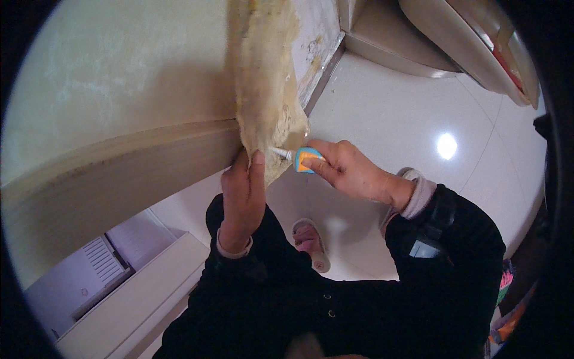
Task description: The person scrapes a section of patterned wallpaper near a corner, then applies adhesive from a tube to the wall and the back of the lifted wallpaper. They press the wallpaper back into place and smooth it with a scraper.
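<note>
left hand (242,194) pinches the lower edge of the peeling wallpaper flap (266,90) at the wall corner. right hand (347,170) grips a small blue-orange glue tube (306,159), long axis level, nozzle pointing left at the flap, just beside the left thumb.

One head-worn fisheye, looking steeply down

The single view sits on the person's head and faces down along the body, close over both raised hands at a wall corner (263,78). The tiled floor (406,113) lies well below. Straight edges bow toward the dark round rim. No second view shares the scene
</note>
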Action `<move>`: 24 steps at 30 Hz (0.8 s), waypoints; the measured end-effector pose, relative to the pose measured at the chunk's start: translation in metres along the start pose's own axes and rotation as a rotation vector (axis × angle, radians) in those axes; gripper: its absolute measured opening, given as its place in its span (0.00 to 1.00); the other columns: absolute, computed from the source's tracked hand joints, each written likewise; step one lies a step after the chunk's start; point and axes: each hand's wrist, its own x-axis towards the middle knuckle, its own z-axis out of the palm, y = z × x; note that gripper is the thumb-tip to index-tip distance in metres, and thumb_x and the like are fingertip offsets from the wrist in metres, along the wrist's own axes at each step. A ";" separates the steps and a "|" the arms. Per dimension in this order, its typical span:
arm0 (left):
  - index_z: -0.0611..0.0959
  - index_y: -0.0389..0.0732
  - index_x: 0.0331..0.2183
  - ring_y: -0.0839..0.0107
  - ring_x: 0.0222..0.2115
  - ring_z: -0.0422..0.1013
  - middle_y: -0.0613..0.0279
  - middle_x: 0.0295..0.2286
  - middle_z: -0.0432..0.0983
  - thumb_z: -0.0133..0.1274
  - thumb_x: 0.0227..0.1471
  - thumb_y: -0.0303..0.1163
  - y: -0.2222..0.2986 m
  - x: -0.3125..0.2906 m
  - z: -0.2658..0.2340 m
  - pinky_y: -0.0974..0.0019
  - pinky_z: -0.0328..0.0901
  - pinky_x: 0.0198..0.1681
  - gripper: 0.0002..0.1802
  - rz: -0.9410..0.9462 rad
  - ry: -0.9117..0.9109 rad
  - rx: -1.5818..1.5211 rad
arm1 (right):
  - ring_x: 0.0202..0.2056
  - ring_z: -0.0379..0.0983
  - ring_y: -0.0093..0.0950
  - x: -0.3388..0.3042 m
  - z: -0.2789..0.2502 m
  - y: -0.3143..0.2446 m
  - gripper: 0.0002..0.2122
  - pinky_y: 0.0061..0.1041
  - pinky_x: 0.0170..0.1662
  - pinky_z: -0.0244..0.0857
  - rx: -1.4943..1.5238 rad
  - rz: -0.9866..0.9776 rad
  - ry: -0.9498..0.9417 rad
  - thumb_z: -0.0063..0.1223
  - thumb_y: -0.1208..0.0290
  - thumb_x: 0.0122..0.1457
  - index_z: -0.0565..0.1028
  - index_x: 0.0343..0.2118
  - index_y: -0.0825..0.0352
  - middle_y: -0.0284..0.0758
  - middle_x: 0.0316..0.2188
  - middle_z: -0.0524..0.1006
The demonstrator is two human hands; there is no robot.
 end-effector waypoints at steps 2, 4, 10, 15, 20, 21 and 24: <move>0.76 0.30 0.45 0.48 0.30 0.74 0.40 0.30 0.76 0.41 0.63 0.33 0.002 0.001 0.000 0.58 0.66 0.34 0.17 -0.026 -0.037 0.030 | 0.26 0.74 0.26 0.002 0.001 -0.004 0.09 0.27 0.24 0.64 0.282 0.259 -0.041 0.45 0.68 0.66 0.71 0.43 0.67 0.37 0.27 0.76; 0.76 0.31 0.46 0.49 0.31 0.74 0.40 0.31 0.77 0.42 0.63 0.34 0.002 0.003 0.003 0.58 0.66 0.34 0.17 0.067 -0.009 0.024 | 0.32 0.75 0.25 -0.001 -0.003 -0.011 0.12 0.29 0.29 0.70 0.740 0.435 -0.132 0.44 0.64 0.66 0.70 0.45 0.67 0.35 0.27 0.76; 0.76 0.31 0.44 0.59 0.33 0.75 0.45 0.32 0.77 0.48 0.59 0.32 0.002 0.007 0.006 0.60 0.68 0.39 0.15 0.152 0.037 -0.130 | 0.36 0.77 0.25 -0.024 -0.011 -0.034 0.16 0.27 0.38 0.77 1.113 0.528 -0.137 0.40 0.60 0.68 0.66 0.50 0.68 0.34 0.28 0.74; 0.70 0.30 0.49 0.65 0.40 0.73 0.51 0.39 0.76 0.61 0.50 0.33 0.005 0.004 0.016 0.63 0.66 0.46 0.29 0.028 -0.040 -0.321 | 0.28 0.78 0.28 -0.023 0.009 -0.038 0.18 0.26 0.37 0.78 1.079 0.567 0.011 0.38 0.58 0.69 0.62 0.53 0.68 0.37 0.27 0.76; 0.65 0.29 0.54 0.65 0.45 0.70 0.50 0.46 0.72 0.60 0.49 0.31 0.006 0.002 0.027 0.63 0.64 0.50 0.34 0.038 -0.033 -0.421 | 0.31 0.79 0.27 -0.026 0.017 -0.041 0.18 0.24 0.39 0.77 1.106 0.493 0.002 0.37 0.61 0.69 0.62 0.54 0.70 0.38 0.29 0.76; 0.64 0.29 0.54 0.65 0.46 0.70 0.50 0.46 0.71 0.59 0.49 0.30 0.005 0.002 0.028 0.63 0.63 0.51 0.34 0.022 -0.025 -0.437 | 0.34 0.79 0.28 -0.029 0.014 -0.042 0.18 0.25 0.42 0.76 1.165 0.526 -0.032 0.38 0.63 0.69 0.61 0.54 0.71 0.39 0.31 0.77; 0.63 0.28 0.55 0.64 0.47 0.69 0.49 0.47 0.71 0.56 0.50 0.27 0.004 0.001 0.031 0.64 0.63 0.52 0.33 0.008 -0.014 -0.461 | 0.44 0.76 0.29 -0.044 0.006 -0.042 0.17 0.28 0.52 0.71 1.220 0.551 -0.086 0.41 0.69 0.68 0.61 0.56 0.72 0.42 0.39 0.77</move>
